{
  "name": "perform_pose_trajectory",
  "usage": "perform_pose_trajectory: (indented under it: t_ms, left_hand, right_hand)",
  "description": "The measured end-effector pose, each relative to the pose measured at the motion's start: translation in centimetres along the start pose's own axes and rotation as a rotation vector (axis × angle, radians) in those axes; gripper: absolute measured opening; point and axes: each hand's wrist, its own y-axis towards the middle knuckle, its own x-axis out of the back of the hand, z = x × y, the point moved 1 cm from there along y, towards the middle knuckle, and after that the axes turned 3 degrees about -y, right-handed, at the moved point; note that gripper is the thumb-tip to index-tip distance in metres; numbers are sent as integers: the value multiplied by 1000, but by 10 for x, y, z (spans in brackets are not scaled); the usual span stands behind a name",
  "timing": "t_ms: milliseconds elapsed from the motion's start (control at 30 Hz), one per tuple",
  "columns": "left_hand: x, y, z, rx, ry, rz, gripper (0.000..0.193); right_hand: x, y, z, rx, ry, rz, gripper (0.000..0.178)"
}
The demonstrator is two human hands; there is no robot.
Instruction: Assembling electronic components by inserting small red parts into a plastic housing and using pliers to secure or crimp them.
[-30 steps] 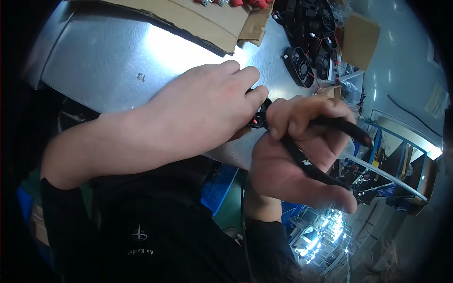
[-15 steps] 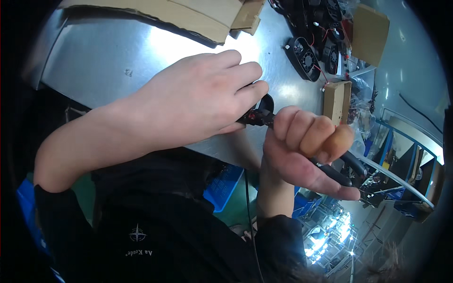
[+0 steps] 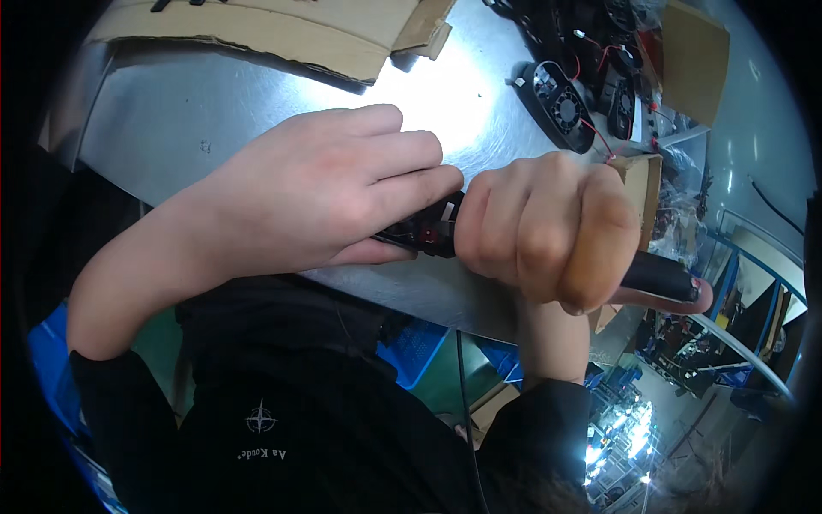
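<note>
— Both hands meet at the near edge of the metal tabletop (image 3: 257,128): the right hand (image 3: 548,227) is fisted around one black tool handle (image 3: 655,276).

— And the left hand (image 3: 325,197) pinches one small black part (image 3: 424,233) at its tip. Two black fans (image 3: 556,94) lie at the far right corner, with one cardboard sheet (image 3: 257,26) along the far edge.

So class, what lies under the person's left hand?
Under the left hand a small black part with a red spot peeks out, meeting the black handle gripped in the right hand. Below is the metal table. The fingers cover the rest of the part.
</note>
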Motion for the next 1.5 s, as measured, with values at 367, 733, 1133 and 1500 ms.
perform_pose_trajectory:
  t_ms: [367, 733, 1133, 1500]
  left_hand:
    - [0, 4, -1, -25, -8, -17, 48]
    - [-5, 2, -8, -32, 174, -100, 69]
    - [-9, -2, -18, -79, 397, -220, 69]
    - [-15, -5, -14, -24, 391, -246, 71]
  right_hand:
    - [-6, 8, -2, -163, 226, 1, 45]
    - [-44, -22, 40, 60, -575, -470, 87]
    - [-88, -28, -35, 539, -801, -945, 93]
    - [-80, -27, -32, 504, -757, -946, 97]
